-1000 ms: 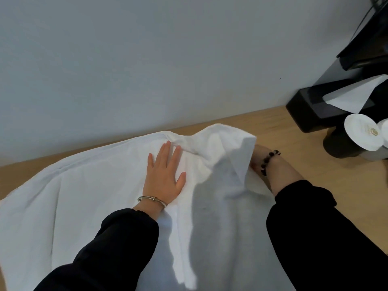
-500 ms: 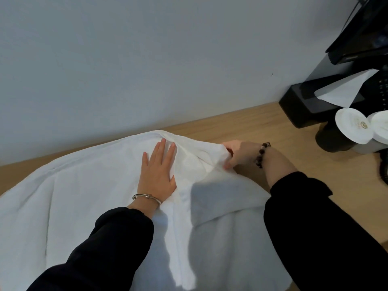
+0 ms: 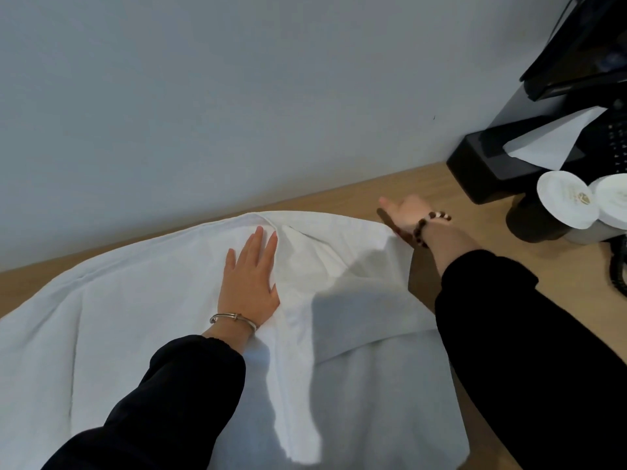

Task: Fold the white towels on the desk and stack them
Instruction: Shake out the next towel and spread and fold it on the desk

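A large white towel (image 3: pixel 142 317) lies spread over the wooden desk (image 3: pixel 424 184), its right part folded over with a creased edge. My left hand (image 3: pixel 249 281) rests flat on the towel near its far edge, fingers straight and together. My right hand (image 3: pixel 405 213) hovers just past the towel's far right corner, fingers loose and holding nothing. Both arms wear black sleeves, with a metal bangle on the left wrist and a bead bracelet on the right.
A black tissue box (image 3: pixel 502 161) with a white tissue (image 3: pixel 549 144) sticking out stands at the right by the wall. Two dark cups with white paper lids (image 3: pixel 566 205) stand in front of it. A black cord (image 3: pixel 619 269) curls at the right edge.
My right hand carried the raised towel corner away from me, laid it down on the desk and let go. My left hand stayed pressed on the towel.
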Demonstrator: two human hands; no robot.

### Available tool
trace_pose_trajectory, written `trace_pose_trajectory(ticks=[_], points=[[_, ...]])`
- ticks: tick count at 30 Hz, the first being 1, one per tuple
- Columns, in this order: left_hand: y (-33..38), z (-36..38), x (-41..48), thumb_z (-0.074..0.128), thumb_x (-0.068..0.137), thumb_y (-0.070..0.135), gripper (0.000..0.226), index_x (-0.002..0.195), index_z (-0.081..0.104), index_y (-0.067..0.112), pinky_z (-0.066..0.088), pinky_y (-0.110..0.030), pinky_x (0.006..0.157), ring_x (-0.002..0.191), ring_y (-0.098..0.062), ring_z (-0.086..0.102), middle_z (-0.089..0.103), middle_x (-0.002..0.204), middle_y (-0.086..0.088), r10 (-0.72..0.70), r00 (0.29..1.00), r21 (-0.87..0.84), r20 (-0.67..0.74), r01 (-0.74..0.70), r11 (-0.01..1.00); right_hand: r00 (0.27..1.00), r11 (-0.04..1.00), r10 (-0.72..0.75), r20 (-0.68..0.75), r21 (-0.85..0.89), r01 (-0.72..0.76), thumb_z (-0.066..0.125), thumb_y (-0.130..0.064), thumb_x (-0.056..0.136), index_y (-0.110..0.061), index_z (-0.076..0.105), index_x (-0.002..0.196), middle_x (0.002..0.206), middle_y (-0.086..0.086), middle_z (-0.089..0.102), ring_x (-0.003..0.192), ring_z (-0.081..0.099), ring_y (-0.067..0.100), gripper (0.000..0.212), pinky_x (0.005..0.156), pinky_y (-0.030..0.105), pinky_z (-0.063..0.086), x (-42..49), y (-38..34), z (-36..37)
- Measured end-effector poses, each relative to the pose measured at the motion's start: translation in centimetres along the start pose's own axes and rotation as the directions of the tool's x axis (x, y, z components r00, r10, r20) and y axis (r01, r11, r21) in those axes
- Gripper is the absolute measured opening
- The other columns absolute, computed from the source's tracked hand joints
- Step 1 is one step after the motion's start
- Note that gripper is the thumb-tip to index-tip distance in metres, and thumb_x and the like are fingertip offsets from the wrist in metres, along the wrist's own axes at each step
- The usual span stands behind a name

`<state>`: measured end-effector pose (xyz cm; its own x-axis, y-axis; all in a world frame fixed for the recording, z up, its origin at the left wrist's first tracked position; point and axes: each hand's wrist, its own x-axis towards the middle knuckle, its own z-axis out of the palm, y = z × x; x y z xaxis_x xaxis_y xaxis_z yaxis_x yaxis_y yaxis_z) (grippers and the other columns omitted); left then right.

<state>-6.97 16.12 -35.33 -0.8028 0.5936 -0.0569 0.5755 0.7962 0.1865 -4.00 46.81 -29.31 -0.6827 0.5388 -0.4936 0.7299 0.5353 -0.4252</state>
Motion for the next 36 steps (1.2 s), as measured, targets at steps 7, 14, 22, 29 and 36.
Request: trace_pose_trajectory(ticks=[7, 14, 22, 29, 36], points=[[0.1, -0.2, 0.0, 0.058, 0.078, 0.02, 0.087, 0.151, 0.011, 0.016, 0.018, -0.052, 0.112, 0.144, -0.025, 0.019, 0.014, 0.158, -0.009, -0.016, 0.999, 0.032, 0.043, 0.015, 0.999, 0.991, 0.992, -0.01, 0.136, -0.124, 0.027, 0.045, -0.049, 0.095, -0.008, 0.047, 0.135, 0.139, 0.012, 0.045, 0.131, 0.037, 0.031, 0.057, 0.103, 0.04, 0.033, -1.1, 2.4, 2.8], [-0.1, 0.3, 0.3, 0.058, 0.084, 0.031, 0.087, 0.151, 0.005, 0.024, 0.015, -0.05, 0.113, 0.144, -0.023, 0.017, 0.013, 0.158, -0.006, -0.012, 0.999, 0.05, 0.032, 0.01, 0.999, 0.959, 0.98, -0.039, -0.28, -0.196, -0.018, 0.047, -0.03, 0.098, -0.007, 0.056, 0.114, 0.115, 0.015, 0.06, 0.11, 0.055, 0.032, 0.03, 0.087, 0.039, 0.042, 0.0, 1.1, 4.4], [0.3, -0.2, 0.3, 0.026, 0.072, 0.03, 0.073, 0.135, 0.045, -0.002, 0.04, -0.063, 0.093, 0.122, -0.038, 0.052, 0.047, 0.139, -0.021, 0.109, 0.993, 0.065, -0.055, -0.105, 0.992, 0.789, 0.792, -0.478, -0.386, -0.578, 0.197, 0.047, -0.019, 0.097, -0.004, 0.06, 0.105, 0.102, 0.018, 0.065, 0.098, 0.058, 0.034, 0.022, 0.086, 0.038, 0.034, 5.9, -0.7, 0.8], [-0.3, 0.7, 0.8, 0.014, 0.08, 0.048, 0.077, 0.147, 0.028, 0.014, 0.017, -0.051, 0.112, 0.144, -0.027, 0.02, 0.023, 0.155, -0.007, 0.04, 0.997, 0.129, 0.063, -0.048, 0.99, 0.789, 0.829, -0.396, -0.47, -0.553, 0.086, 0.057, -0.03, 0.09, -0.008, 0.047, 0.115, 0.12, 0.015, 0.048, 0.11, 0.043, 0.031, 0.035, 0.087, 0.039, 0.032, 5.1, -2.0, 3.1], [-0.7, 1.2, 0.9, 0.038, 0.089, 0.05, 0.072, 0.151, 0.014, 0.022, 0.003, -0.044, 0.115, 0.146, -0.019, 0.002, 0.006, 0.159, 0.0, -0.003, 0.991, 0.15, 0.134, -0.017, 0.989, 0.754, 0.736, -0.639, 0.155, 0.408, 0.54, 0.075, -0.024, 0.079, -0.015, 0.062, 0.091, 0.084, -0.004, 0.057, 0.08, 0.053, 0.01, 0.02, 0.075, 0.022, 0.044, -6.3, -4.0, 3.4]])
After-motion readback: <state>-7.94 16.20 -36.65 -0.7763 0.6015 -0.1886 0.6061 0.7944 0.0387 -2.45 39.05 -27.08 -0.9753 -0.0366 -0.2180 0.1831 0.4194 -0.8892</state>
